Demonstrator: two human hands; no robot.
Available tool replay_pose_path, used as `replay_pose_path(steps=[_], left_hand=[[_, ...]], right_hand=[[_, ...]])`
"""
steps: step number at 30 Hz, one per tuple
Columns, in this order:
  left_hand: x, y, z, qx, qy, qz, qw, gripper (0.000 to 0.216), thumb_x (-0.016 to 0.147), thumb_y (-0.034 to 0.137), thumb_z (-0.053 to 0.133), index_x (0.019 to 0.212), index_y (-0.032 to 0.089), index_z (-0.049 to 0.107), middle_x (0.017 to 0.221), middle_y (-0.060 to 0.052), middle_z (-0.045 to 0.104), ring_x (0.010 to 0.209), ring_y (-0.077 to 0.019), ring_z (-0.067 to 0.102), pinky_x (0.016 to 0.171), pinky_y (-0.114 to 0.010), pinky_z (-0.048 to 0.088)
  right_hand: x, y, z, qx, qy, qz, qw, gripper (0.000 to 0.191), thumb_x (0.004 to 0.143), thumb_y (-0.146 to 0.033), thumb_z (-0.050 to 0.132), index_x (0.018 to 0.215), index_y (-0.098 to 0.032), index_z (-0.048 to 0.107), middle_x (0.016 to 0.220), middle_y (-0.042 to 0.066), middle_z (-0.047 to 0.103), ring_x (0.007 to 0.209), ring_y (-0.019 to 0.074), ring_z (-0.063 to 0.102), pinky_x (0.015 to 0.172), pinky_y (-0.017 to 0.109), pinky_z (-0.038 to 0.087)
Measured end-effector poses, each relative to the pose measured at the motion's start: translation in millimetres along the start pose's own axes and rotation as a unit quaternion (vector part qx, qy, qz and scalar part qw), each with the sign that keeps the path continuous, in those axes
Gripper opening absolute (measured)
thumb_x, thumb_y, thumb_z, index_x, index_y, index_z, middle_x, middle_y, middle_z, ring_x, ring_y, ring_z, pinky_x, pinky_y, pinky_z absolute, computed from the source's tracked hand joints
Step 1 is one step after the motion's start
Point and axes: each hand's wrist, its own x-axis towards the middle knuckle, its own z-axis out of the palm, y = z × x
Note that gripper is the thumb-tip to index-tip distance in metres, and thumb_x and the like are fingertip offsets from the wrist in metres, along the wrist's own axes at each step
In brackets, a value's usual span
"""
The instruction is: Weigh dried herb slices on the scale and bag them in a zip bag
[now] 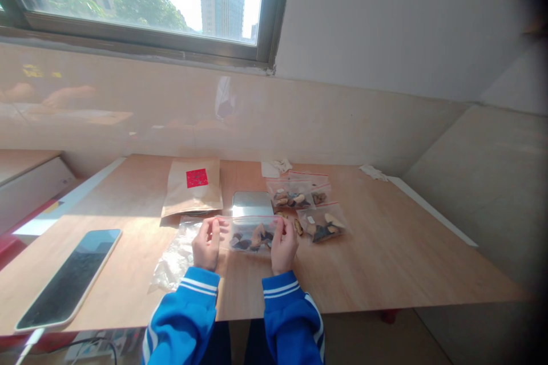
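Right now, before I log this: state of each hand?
Left hand: closed, holding the left edge of a clear red-lined plastic zip bag of dark and tan pieces.
Right hand: closed, holding the bag's right edge.

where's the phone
In the head view, the phone lies on the left front of the table, left of the crumpled plastic bag and the left hand.

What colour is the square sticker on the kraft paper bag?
The square sticker on the kraft paper bag is red, best in the head view.
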Motion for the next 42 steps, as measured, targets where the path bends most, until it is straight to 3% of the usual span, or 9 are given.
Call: replay_pose_path(steps=[4, 8, 13, 17, 21, 29, 38, 42], left_hand=[[-3.7, 9.0, 6.7, 0.003, 0.07, 0.02, 0.997, 0.03, 0.09, 0.05, 0.045, 0.091, 0.023, 0.058, 0.083, -0.007, 0.068, 0.071, -0.0175, 0.066, 0.059, -0.029, 0.054], [-4.4, 13.7, 9.5, -0.023, 0.087, 0.013, 0.996, 0.032, 0.088, 0.049, 0.049, 0.088, 0.02, 0.059, 0.079, -0.006, 0.068, 0.066, -0.0169, 0.064, 0.056, -0.028, 0.052], [-4.6, 13.7, 9.2, -0.051, 0.079, 0.019, 0.995, 0.032, 0.088, 0.049, 0.046, 0.092, 0.019, 0.059, 0.079, -0.006, 0.069, 0.057, -0.0151, 0.062, 0.051, -0.027, 0.047], [-5.3, 14.0, 10.7, -0.041, 0.078, 0.024, 0.996, 0.031, 0.084, 0.049, 0.056, 0.092, 0.019, 0.057, 0.079, -0.004, 0.069, 0.056, -0.013, 0.061, 0.051, -0.024, 0.046], [-2.8, 11.7, 9.3, -0.047, 0.079, 0.002, 0.996, 0.032, 0.08, 0.048, 0.062, 0.091, 0.018, 0.056, 0.082, -0.004, 0.068, 0.056, -0.0117, 0.061, 0.05, -0.022, 0.046], [1.6, 11.1, 5.7, -0.072, 0.053, -0.018, 0.996, 0.033, 0.076, 0.047, 0.066, 0.088, 0.017, 0.058, 0.087, -0.005, 0.068, 0.061, -0.0145, 0.066, 0.051, -0.023, 0.05], [1.5, 11.7, 6.0, -0.063, 0.076, -0.003, 0.995, 0.032, 0.075, 0.046, 0.068, 0.084, 0.017, 0.06, 0.08, -0.004, 0.069, 0.052, -0.0121, 0.062, 0.047, -0.021, 0.047], [1.6, 11.3, 5.5, -0.065, 0.05, -0.005, 0.997, 0.032, 0.076, 0.047, 0.065, 0.085, 0.017, 0.058, 0.083, -0.005, 0.07, 0.053, -0.0123, 0.062, 0.047, -0.021, 0.047]], right_hand=[[-1.4, -0.8, -0.4, 0.006, -0.008, -0.003, 1.0, 0.039, 0.097, -0.046, 0.04, 0.088, -0.015, 0.062, 0.082, 0.01, 0.07, 0.079, 0.0206, 0.061, 0.078, 0.033, 0.045], [-1.6, -2.2, -0.7, 0.02, -0.016, 0.012, 1.0, 0.042, 0.096, -0.049, 0.038, 0.086, -0.015, 0.061, 0.082, 0.01, 0.069, 0.079, 0.0205, 0.06, 0.078, 0.033, 0.045], [-1.4, -4.6, -1.5, 0.075, -0.052, 0.052, 0.994, 0.046, 0.097, -0.051, 0.034, 0.087, -0.014, 0.06, 0.082, 0.01, 0.068, 0.079, 0.02, 0.06, 0.075, 0.032, 0.046], [-3.1, -5.7, -0.4, 0.088, -0.064, 0.036, 0.993, 0.039, 0.095, -0.048, 0.039, 0.094, -0.014, 0.059, 0.081, 0.006, 0.065, 0.074, 0.0175, 0.058, 0.071, 0.03, 0.046], [-5.0, -5.9, 2.1, 0.055, -0.054, -0.003, 0.997, 0.031, 0.09, -0.044, 0.051, 0.093, -0.015, 0.06, 0.078, 0.004, 0.061, 0.066, 0.0142, 0.052, 0.067, 0.028, 0.045], [-2.5, -11.3, -0.8, 0.053, -0.006, -0.026, 0.998, 0.023, 0.09, -0.038, 0.053, 0.087, -0.015, 0.06, 0.069, 0.001, 0.055, 0.063, 0.0136, 0.048, 0.064, 0.027, 0.044], [-2.8, -12.3, -3.7, 0.076, -0.024, -0.023, 0.997, 0.023, 0.09, -0.037, 0.052, 0.081, -0.017, 0.058, 0.073, 0.001, 0.055, 0.067, 0.0138, 0.048, 0.065, 0.026, 0.043], [-4.4, -12.4, -2.9, 0.11, -0.03, 0.011, 0.993, 0.022, 0.09, -0.038, 0.052, 0.083, -0.017, 0.055, 0.071, -0.001, 0.052, 0.065, 0.0132, 0.049, 0.064, 0.025, 0.043]])
